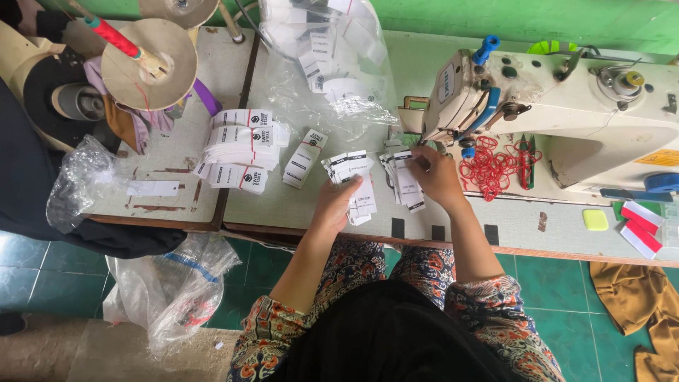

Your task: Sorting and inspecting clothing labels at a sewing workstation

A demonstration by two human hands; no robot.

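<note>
My left hand (338,201) rests on a fanned bunch of white paper tags (356,170) on the sewing table and grips it. My right hand (436,177) pinches white tags (402,177) from a second bunch lying at the foot of the white sewing machine (566,106), right by the needle area. Both hands are close together near the table's front edge.
Stacks of white tags (237,145) lie to the left, with a smaller stack (304,157) beside them. A clear plastic bag of tags (332,56) sits behind. Red rubber bands (495,164) lie under the machine arm. A thread spool stand (145,60) is far left. Plastic bags (173,283) lie on the floor.
</note>
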